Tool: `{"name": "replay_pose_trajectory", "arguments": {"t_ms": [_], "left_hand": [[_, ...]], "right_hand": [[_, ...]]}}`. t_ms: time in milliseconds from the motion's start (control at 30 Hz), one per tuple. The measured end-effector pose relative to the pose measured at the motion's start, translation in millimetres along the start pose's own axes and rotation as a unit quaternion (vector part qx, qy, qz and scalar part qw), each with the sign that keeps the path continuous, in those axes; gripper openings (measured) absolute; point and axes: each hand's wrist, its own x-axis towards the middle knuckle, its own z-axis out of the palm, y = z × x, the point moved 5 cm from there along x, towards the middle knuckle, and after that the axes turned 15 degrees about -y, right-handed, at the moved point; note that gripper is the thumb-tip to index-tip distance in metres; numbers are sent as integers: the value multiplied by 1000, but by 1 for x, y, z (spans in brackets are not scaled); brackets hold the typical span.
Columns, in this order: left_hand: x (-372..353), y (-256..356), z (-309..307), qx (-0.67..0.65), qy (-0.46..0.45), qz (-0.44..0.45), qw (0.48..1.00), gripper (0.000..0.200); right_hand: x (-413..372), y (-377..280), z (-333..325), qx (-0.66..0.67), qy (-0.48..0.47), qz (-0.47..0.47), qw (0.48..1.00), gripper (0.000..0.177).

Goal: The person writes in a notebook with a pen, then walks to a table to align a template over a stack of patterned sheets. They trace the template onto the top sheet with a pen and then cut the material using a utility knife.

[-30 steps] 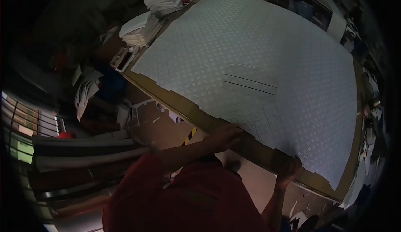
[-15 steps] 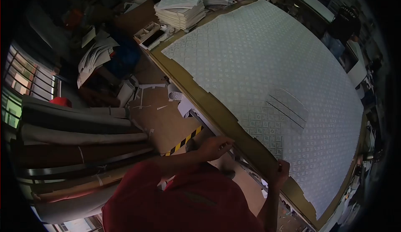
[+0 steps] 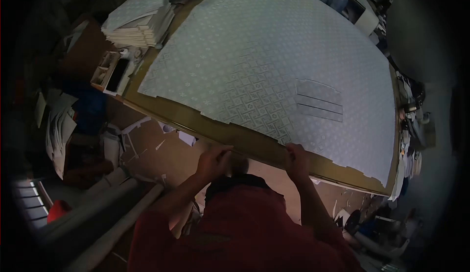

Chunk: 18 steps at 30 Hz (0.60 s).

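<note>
A large pale patterned sheet [image 3: 235, 71] covers most of the table [image 3: 171, 113], whose brown edge shows along the near side. On the sheet, right of centre, lies a transparent template [image 3: 319, 100] with dark parallel lines. My left hand [image 3: 214, 163] is at the near table edge, its fingers bent; whether it holds anything cannot be seen. My right hand [image 3: 297, 162] is at the sheet's near edge, thumb and fingers pinched together, and what is between them is too small to make out.
Stacked pale sheets [image 3: 139, 20] stand at the table's back left, beside a wooden box [image 3: 104, 69] and a dark flat object [image 3: 117, 75]. Long rolls [image 3: 93, 213] lie at lower left. Paper scraps are on the floor. Part of another person shows at the top right.
The view has turned, so the table's near edge runs more level across it. My left hand stays by the edge, and my right hand remains at the sheet's border.
</note>
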Motion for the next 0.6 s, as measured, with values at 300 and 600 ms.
{"name": "replay_pose_trajectory", "arguments": {"t_ms": [300, 600], "left_hand": [[1, 12, -52, 74, 65, -52, 994, 27], [112, -33, -249, 191, 170, -52, 965, 37]], "right_hand": [[64, -31, 37, 53, 9, -99, 994, 13], [79, -30, 52, -10, 28, -11, 1000, 13]]}}
